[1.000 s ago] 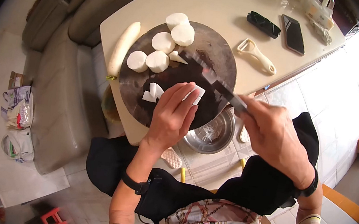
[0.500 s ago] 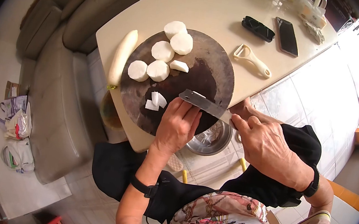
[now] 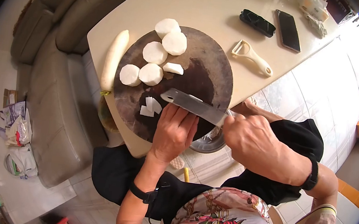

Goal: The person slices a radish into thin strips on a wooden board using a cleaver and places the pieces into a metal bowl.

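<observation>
My right hand [image 3: 252, 141] is wrapped round the handle of a cleaver [image 3: 198, 108], whose blade points left across the round chopping board [image 3: 224, 75]. Against the near side of the blade, the fingers of my left hand [image 3: 173, 131] are bent down and closed on a piece of white radish, mostly hidden by hand and blade. A sliver of radish [image 3: 195, 98] shows past the blade. Left of these fingers lie a few small radish chunks [image 3: 149, 107]. Farther back are several thick radish rounds [image 3: 154, 52] and one cut slab [image 3: 173, 68].
A whole peeled radish [image 3: 115, 57] lies on the table [image 3: 145, 7] left of the board. To the right are a peeler [image 3: 252, 58], a black glasses case [image 3: 257, 23] and a phone [image 3: 287, 30]. Below the table edge sits a metal basin [image 3: 210, 145]. A sofa [image 3: 61, 111] stands at the left.
The cleaver has shifted left and more of its blade shows in front of my left fingers. My right hand has moved slightly left with it. The radish pieces keep their arrangement.
</observation>
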Demonstrator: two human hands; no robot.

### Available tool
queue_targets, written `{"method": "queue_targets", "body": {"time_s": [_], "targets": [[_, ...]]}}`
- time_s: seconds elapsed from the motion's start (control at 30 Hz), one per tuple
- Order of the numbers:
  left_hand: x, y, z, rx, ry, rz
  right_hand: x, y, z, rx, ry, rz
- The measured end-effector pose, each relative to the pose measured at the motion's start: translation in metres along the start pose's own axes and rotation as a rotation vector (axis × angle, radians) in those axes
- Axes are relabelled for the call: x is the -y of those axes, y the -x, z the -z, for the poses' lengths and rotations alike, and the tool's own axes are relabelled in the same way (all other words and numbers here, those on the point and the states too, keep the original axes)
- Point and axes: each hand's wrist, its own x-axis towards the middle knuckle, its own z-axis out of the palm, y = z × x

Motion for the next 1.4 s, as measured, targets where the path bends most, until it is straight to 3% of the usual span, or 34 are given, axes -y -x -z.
{"method": "queue_targets", "body": {"time_s": [0.13, 0.27, 0.4, 0.53, 0.7, 0.83, 0.9, 1.3, 1.4], "targets": [[-0.002, 0.002, 0.002, 0.016, -0.019, 0.014, 0.006, -0.013, -0.009, 0.026, -0.02, -0.128], [0.0, 0.0, -0.002, -0.078, -0.044, -0.042, -0.002, 0.004, -0.013, -0.066, -0.061, -0.119], [-0.001, -0.002, -0.001, -0.092, -0.028, -0.062, 0.01, 0.014, 0.002, 0.053, -0.074, -0.167], [-0.004, -0.004, 0.003, -0.081, -0.023, -0.047, 0.009, 0.012, 0.001, 0.091, -0.025, -0.166], [0.0, -0.001, 0.0, -0.097, -0.027, -0.079, 0.004, -0.006, -0.008, -0.006, -0.017, -0.047], [0.002, 0.004, -0.002, -0.074, -0.005, -0.062, 0.007, -0.02, -0.017, -0.011, -0.012, -0.086], [0.0, 0.003, -0.002, -0.104, -0.012, -0.063, 0.003, -0.016, -0.024, -0.151, -0.042, -0.087], [-0.002, -0.002, 0.002, -0.104, -0.032, -0.082, 0.012, 0.005, -0.007, 0.059, -0.004, -0.124], [-0.003, -0.002, 0.002, -0.114, -0.028, -0.083, 0.011, -0.011, -0.019, -0.052, 0.042, -0.079]]}}
